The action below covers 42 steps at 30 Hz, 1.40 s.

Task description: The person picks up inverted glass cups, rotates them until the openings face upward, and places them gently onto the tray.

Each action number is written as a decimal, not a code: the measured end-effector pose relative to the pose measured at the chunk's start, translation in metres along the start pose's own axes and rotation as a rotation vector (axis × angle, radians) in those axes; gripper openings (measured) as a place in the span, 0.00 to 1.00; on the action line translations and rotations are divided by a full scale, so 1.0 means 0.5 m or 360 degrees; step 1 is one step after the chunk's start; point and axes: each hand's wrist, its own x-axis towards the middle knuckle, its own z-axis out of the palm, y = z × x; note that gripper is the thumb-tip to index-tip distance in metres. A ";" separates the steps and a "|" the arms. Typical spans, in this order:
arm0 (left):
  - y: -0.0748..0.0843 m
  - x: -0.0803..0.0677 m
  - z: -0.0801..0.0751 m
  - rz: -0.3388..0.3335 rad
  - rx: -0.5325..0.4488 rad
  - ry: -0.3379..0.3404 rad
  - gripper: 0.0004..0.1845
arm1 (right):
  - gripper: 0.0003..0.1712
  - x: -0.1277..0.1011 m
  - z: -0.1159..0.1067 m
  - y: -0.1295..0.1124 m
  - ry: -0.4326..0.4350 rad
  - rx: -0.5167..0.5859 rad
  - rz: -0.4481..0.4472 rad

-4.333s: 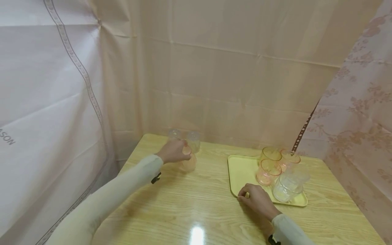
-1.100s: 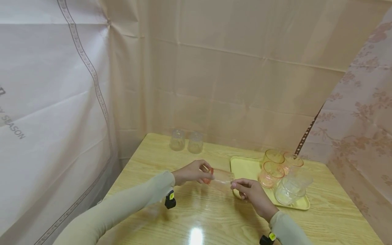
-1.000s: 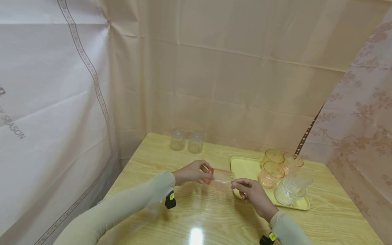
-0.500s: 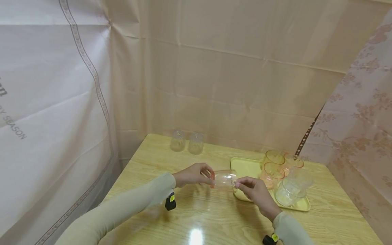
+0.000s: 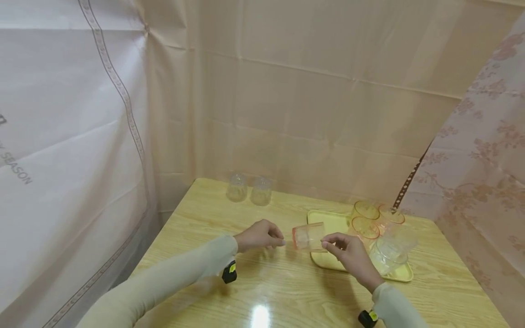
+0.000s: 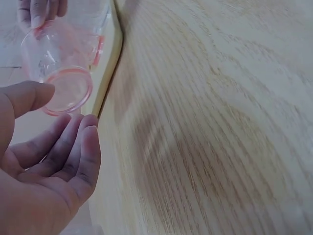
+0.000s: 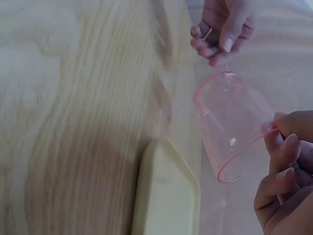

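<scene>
A clear pinkish-orange tumbler (image 5: 308, 237) lies sideways in the air over the yellow tray's left edge. My right hand (image 5: 348, 256) pinches its rim between thumb and fingertips, as the right wrist view shows. Its darker orange base points left, toward my left hand (image 5: 260, 237). That hand holds nothing; its thumb and fingers are parted just short of the base, with a small gap visible in the head view. On the tray (image 5: 328, 260) stand an amber tumbler (image 5: 366, 209), two pinkish ones and clear glassware (image 5: 387, 255), all on the right half.
Two clear tumblers (image 5: 236, 187) stand upside down at the back left of the wooden table (image 5: 229, 296). A beige cloth (image 5: 311, 118) hangs close behind the table, with more cloth at both sides.
The left hand has let go of the tumbler's base. My right hand has carried the tumbler a little to the right, toward the tray. Earlier, the left hand brought it from the back left.
</scene>
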 end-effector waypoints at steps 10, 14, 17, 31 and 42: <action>-0.002 0.013 0.030 0.0021 0.0191 0.0059 0.10 | 0.12 -0.003 -0.032 0.003 0.0142 -0.0248 -0.0113; 0.000 0.021 0.046 0.0013 0.0279 0.0087 0.09 | 0.10 -0.005 -0.040 0.008 0.0196 -0.0355 -0.0181; 0.002 0.027 0.059 0.0030 0.0338 0.0098 0.09 | 0.09 -0.007 -0.044 0.013 0.0221 -0.0421 -0.0225; -0.004 0.060 0.121 0.0084 0.0440 0.0062 0.23 | 0.03 -0.015 -0.058 0.025 0.0219 -0.0615 -0.0396; -0.003 0.088 0.151 0.0122 0.0483 0.0070 0.25 | 0.06 -0.021 -0.066 0.034 0.0250 -0.0764 -0.0484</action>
